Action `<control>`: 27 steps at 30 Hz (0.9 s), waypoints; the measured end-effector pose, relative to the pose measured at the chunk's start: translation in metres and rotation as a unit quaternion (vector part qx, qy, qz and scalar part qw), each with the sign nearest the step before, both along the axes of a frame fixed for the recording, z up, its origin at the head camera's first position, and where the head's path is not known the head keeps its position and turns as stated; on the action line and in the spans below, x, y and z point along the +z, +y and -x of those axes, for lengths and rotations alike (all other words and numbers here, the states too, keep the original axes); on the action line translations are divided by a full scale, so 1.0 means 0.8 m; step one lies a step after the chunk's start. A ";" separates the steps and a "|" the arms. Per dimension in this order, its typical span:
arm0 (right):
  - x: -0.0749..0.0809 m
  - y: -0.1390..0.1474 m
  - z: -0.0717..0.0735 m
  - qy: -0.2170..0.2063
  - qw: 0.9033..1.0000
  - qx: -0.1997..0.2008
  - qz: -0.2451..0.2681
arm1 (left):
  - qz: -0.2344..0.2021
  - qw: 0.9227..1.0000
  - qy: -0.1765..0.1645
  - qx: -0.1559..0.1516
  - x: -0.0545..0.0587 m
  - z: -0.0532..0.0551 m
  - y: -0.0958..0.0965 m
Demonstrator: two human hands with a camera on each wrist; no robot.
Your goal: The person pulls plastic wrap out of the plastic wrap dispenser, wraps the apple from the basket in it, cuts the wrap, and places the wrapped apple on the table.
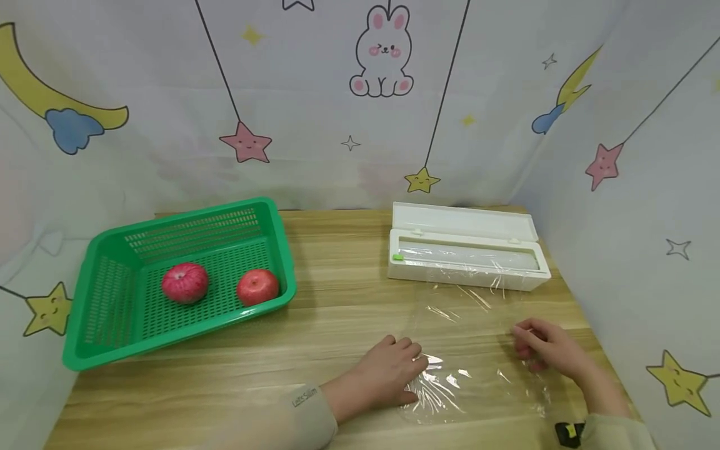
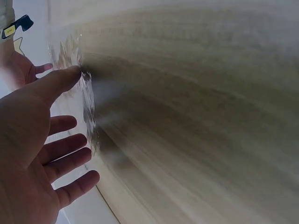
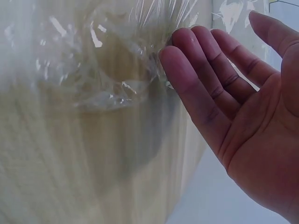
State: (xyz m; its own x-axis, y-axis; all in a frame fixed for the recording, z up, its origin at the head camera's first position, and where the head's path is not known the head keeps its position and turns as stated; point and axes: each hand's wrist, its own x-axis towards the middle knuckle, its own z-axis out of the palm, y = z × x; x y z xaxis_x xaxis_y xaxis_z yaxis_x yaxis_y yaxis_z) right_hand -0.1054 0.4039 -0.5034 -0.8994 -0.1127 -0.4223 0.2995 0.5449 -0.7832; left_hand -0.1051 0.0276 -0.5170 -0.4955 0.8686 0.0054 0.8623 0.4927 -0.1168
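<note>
A sheet of clear cling film (image 1: 435,387) runs out of a white dispenser box (image 1: 467,276) and lies over the wooden table. My left hand (image 1: 388,374) is at the film's left edge, fingers loosely spread; in the left wrist view, the thumb (image 2: 67,78) meets the crinkled film (image 2: 88,102). By the sheet's right side is my right hand (image 1: 554,350). Seen from the right wrist, its fingers (image 3: 187,77) are extended along the wrinkled film (image 3: 105,65), and the thumb stands apart. The film roll (image 1: 478,257) sits inside the box under a raised lid (image 1: 464,222).
To the left stands a green basket (image 1: 79,331) with a dark pink apple-like fruit (image 1: 185,282) and a red apple (image 1: 257,287) in it. The box has a green slider (image 1: 397,257). A patterned white curtain (image 1: 315,112) encloses the table (image 1: 337,262).
</note>
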 end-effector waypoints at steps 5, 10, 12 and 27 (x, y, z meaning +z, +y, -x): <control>-0.004 0.006 -0.012 -0.012 1.000 -0.019 0.010 | 0.002 1.000 -0.016 -0.001 0.000 -0.010 -0.007; -0.005 0.011 -0.021 -0.022 0.999 -0.032 0.027 | -0.006 1.000 -0.019 0.001 -0.003 -0.019 -0.012; -0.005 0.012 -0.024 -0.028 0.998 -0.038 0.033 | -0.012 1.000 -0.020 0.001 -0.003 -0.022 -0.015; -0.009 0.020 -0.050 -0.036 0.995 -0.045 0.081 | -0.043 0.998 -0.016 -0.042 -0.012 -0.026 -0.030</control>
